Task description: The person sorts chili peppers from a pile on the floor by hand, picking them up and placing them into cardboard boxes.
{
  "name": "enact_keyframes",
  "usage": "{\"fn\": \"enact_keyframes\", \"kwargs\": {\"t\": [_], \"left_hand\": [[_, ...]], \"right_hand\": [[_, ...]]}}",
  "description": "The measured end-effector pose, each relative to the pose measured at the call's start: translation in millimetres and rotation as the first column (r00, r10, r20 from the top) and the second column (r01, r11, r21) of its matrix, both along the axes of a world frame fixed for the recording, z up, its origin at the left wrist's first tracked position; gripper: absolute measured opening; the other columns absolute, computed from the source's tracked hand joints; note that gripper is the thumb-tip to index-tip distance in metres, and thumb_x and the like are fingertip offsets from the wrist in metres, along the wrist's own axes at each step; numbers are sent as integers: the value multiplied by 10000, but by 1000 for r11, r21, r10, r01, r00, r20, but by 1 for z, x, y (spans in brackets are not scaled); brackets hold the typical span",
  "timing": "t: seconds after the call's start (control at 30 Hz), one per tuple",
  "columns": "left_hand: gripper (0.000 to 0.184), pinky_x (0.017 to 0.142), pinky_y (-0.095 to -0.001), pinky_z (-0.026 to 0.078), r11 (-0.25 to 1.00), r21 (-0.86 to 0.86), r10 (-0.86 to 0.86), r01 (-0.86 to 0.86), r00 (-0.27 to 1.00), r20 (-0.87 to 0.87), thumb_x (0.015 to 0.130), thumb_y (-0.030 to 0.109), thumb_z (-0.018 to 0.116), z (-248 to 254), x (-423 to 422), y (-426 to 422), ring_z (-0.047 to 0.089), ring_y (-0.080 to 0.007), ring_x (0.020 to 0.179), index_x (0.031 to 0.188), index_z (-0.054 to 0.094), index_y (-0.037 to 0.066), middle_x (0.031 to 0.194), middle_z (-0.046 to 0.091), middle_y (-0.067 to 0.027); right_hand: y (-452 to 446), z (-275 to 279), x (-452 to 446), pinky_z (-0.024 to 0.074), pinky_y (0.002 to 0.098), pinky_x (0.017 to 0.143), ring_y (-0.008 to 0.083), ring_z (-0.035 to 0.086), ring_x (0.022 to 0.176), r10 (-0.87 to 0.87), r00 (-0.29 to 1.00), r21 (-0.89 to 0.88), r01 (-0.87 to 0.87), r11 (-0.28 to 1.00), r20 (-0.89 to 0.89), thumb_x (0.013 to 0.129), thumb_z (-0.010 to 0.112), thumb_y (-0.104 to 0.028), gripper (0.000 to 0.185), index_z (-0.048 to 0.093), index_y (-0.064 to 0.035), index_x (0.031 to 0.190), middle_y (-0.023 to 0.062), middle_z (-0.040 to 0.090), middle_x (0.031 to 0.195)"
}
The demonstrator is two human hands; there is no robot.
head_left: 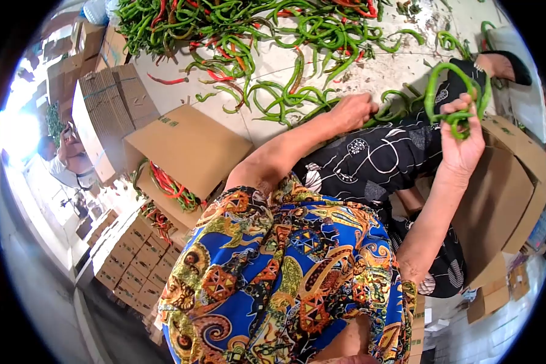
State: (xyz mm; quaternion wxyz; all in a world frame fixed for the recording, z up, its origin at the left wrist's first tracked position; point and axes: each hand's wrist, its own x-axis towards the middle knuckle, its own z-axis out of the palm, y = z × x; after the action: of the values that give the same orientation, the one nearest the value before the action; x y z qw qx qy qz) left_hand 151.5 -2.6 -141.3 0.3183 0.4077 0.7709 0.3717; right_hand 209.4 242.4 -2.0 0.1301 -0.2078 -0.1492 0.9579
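Several long, curved green chili peppers [432, 91] are gripped in my right hand [461, 142], raised over my right leg with the fingers wrapped round them. My left hand [354, 112] reaches down to the floor past my left knee, its fingers curled in. Loose green chili peppers [396, 109] lie right beside its fingertips; whether one is pinched there is hidden. Beyond both hands spreads a big heap of green chili peppers [191, 24] mixed with some red ones, thinning out towards me.
At my left an open cardboard box [188, 148] holds red and green chilies. Another open box [497, 200] stands at my right. Flattened cardboard [112, 100] and stacked cartons [136, 258] are on the left. Farther off on the left sits another person [70, 161].
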Motion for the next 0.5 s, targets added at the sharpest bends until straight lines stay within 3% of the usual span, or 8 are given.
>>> {"fn": "enact_keyframes", "kwargs": {"t": [0.1,0.17,0.2,0.23,0.33,0.4,0.47,0.5], "left_hand": [[329,804,-377,488,982,190,-20,9,998,58,755,133,665,-19,17,-29,589,-324,921,1076,611,84,991,587,-143],[349,828,-365,480,946,82,320,-313,944,-80,764,154,684,-5,16,-54,586,-294,946,1096,608,77,1030,597,-137],[343,826,-372,481,831,-120,530,-543,839,-121,770,171,691,-9,12,-71,591,-280,937,1091,614,78,1028,606,-124],[336,803,-384,482,738,-136,619,-660,744,-252,769,180,696,-20,-2,-93,588,-293,916,1068,609,55,994,605,-135],[363,810,-427,457,602,-193,595,-775,596,-539,768,222,707,-38,-27,-145,565,-349,916,1047,583,25,967,592,-173],[287,759,-434,483,507,-395,585,-766,643,-495,728,210,710,-53,-39,-160,610,-354,861,925,624,20,879,644,-170],[233,725,-443,497,476,-525,580,-705,701,-415,713,194,700,-67,-47,-163,633,-361,805,859,643,21,810,668,-162],[170,655,-428,514,516,-489,483,-703,710,-511,702,175,681,-69,-51,-161,657,-312,696,780,653,26,720,672,-140]], "right_hand": [[5,2,-3,431,387,928,227,554,988,-22,999,-29,22,999,-31,854,579,9,488,411,16,1312,116,564,1094],[-1,0,-1,436,388,931,226,548,1000,27,998,43,-30,999,57,869,577,3,442,441,22,1290,114,570,1080],[-5,0,0,438,388,933,225,546,1007,46,994,83,-54,995,102,877,575,0,420,456,24,1278,113,573,1073],[-11,-4,2,452,375,926,229,552,1009,61,995,31,-64,998,77,892,569,-7,371,487,31,1251,115,584,1067],[-27,-16,0,459,356,919,232,550,1008,113,990,19,-115,993,85,883,567,15,381,477,35,1253,130,582,1070],[-34,-26,-7,464,308,824,200,545,934,140,990,-148,-135,980,23,883,584,-2,375,479,49,1240,102,569,988],[-49,-24,-15,458,267,752,170,541,890,75,985,-77,-64,995,154,890,600,-38,368,482,58,1225,84,557,944],[-49,-23,-17,455,244,732,148,530,842,98,979,-108,-80,991,178,906,598,-79,323,505,62,1181,73,557,896]]}}
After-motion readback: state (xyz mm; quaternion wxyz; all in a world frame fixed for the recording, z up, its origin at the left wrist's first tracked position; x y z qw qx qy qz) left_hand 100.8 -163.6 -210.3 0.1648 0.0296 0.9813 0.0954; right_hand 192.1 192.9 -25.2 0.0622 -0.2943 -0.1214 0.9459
